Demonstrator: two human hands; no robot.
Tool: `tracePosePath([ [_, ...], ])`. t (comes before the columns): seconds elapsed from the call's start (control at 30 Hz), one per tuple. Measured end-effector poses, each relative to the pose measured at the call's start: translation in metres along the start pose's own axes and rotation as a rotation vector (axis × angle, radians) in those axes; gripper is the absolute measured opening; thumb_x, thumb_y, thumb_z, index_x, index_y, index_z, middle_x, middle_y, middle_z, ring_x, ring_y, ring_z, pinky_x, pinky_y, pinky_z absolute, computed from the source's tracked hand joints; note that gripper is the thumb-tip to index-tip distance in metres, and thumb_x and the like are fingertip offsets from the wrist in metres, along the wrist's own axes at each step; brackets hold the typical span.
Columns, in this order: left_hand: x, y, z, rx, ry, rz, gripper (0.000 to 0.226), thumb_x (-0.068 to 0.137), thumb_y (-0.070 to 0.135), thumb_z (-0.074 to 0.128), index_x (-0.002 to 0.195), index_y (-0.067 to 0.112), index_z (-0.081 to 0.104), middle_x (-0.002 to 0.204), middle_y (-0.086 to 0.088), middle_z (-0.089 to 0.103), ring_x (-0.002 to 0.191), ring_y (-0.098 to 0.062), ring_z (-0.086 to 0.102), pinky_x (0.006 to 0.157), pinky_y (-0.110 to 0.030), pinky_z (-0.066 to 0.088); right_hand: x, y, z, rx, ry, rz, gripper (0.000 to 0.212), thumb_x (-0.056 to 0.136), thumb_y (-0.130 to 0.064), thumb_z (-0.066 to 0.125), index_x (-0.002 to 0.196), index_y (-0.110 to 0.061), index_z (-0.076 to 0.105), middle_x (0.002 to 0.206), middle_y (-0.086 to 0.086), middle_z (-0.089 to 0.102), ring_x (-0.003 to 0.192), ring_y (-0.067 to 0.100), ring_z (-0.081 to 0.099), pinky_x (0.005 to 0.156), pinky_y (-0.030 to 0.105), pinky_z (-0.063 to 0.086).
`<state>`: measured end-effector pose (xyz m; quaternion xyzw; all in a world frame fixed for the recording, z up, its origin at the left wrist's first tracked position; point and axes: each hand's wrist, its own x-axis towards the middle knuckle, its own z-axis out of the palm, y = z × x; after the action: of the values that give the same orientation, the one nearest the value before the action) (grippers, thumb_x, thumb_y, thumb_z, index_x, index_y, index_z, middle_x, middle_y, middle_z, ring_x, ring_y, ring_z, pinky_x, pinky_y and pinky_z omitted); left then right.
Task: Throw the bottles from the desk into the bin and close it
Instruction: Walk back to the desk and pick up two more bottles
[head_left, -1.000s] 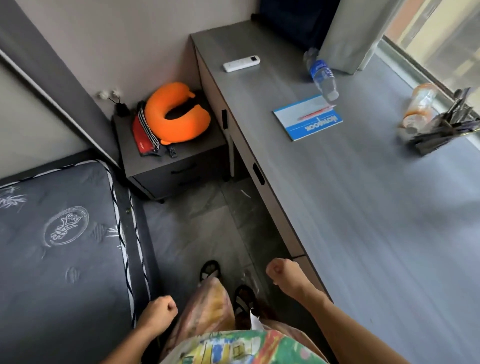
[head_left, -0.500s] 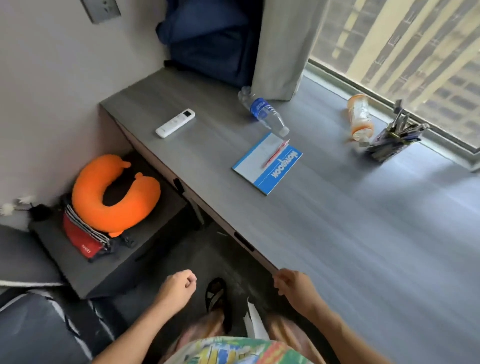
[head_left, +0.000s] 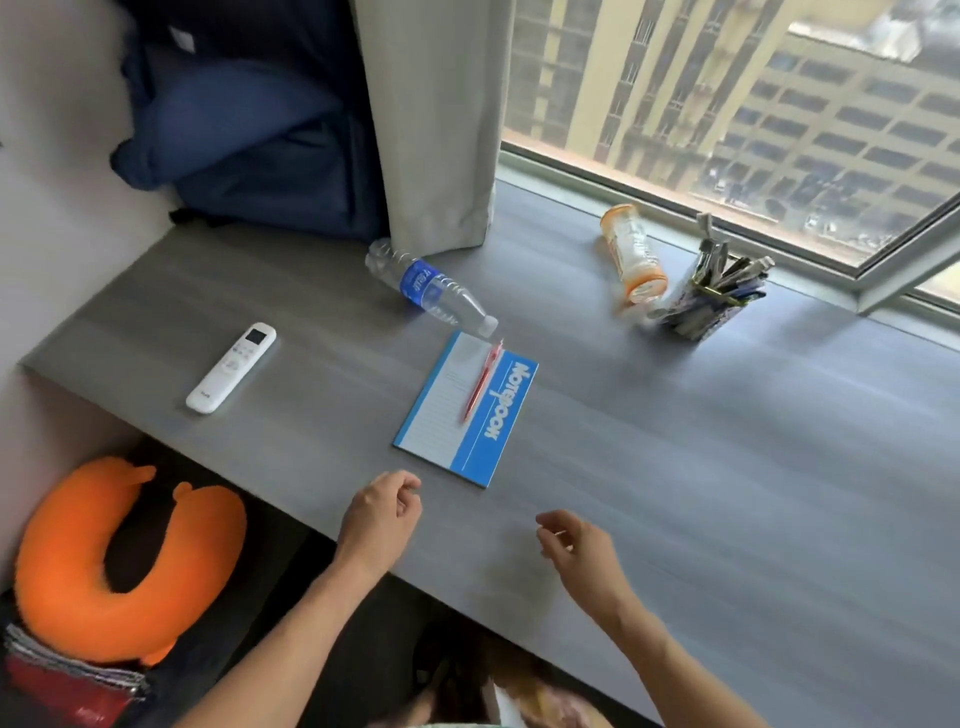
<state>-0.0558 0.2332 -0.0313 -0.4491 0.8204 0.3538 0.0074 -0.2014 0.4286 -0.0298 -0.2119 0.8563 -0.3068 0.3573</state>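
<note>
Since half a second ago you've leaned in closer and both hands have come up from below the edge, so now they're hovering over the grey wood-grain desk (head_left: 675, 467). Your left hand (head_left: 379, 512) is hanging loosely curled, fingers half closed around nothing, just short of the notebook's near corner. Your right hand (head_left: 576, 545) is floating near it, fingers partly curled too, gripping nothing.

The blue notebook (head_left: 467, 410) is reading "NOTEBOOK" in white letters, with a red pen (head_left: 480, 384) lying across it. The clear water bottle (head_left: 428, 286) is lying on its side, cap almost touching the notebook's far corner; its blue label has writing I can't make out. The orange-capped bottle (head_left: 631, 252) is also lying on its side by the window, just beside a pen holder (head_left: 711, 296) stuffed with pens.

A white remote (head_left: 231, 366) is sitting off to the left. A grey curtain (head_left: 431, 119) is hanging at the back next to a dark blue backpack (head_left: 249, 130). Down left, an orange neck pillow (head_left: 78, 587) is resting below desk level. Apartment blocks are showing through the window.
</note>
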Motion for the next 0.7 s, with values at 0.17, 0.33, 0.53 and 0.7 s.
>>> tracePosePath([
  [0.17,0.064,0.039,-0.005,-0.012,-0.009,-0.036,0.026,0.090,0.017,0.050,0.113,0.010,0.060,0.109,-0.010,0.068,0.088,-0.024,0.064,0.075,-0.031,0.050,0.070,-0.034,-0.033,0.001,0.133,-0.054,0.024,0.094,-0.014,0.053,0.114,-0.009,0.064,0.102,0.007,0.070,0.087,0.018,0.065,0.083,0.034,0.056],
  [0.33,0.120,0.075,-0.006,-0.147,0.011,-0.146,0.036,0.089,0.027,0.057,0.119,0.007,0.053,0.116,-0.012,0.062,0.101,-0.026,0.059,0.081,-0.032,0.046,0.119,-0.047,-0.052,-0.034,0.176,-0.088,0.022,0.092,-0.013,0.055,0.111,-0.007,0.066,0.102,0.009,0.071,0.086,0.019,0.064,0.081,0.034,0.054],
  [0.53,0.199,0.110,-0.016,-0.452,0.125,-0.381,0.076,0.078,0.054,0.064,0.127,0.002,0.041,0.128,-0.017,0.048,0.113,-0.033,0.056,0.096,-0.046,0.051,0.158,-0.046,-0.053,-0.158,0.204,-0.029,0.028,0.090,-0.011,0.054,0.117,-0.006,0.061,0.113,0.012,0.063,0.102,0.026,0.060,0.090,0.034,0.047],
  [0.7,0.252,0.122,-0.020,-0.629,0.184,-0.557,0.088,0.071,0.054,0.072,0.131,0.001,0.037,0.131,-0.019,0.048,0.112,-0.035,0.058,0.092,-0.049,0.055,0.175,-0.047,-0.055,-0.297,0.235,0.037,0.033,0.088,-0.010,0.055,0.120,-0.003,0.057,0.126,0.014,0.051,0.117,0.031,0.047,0.100,0.038,0.042],
])
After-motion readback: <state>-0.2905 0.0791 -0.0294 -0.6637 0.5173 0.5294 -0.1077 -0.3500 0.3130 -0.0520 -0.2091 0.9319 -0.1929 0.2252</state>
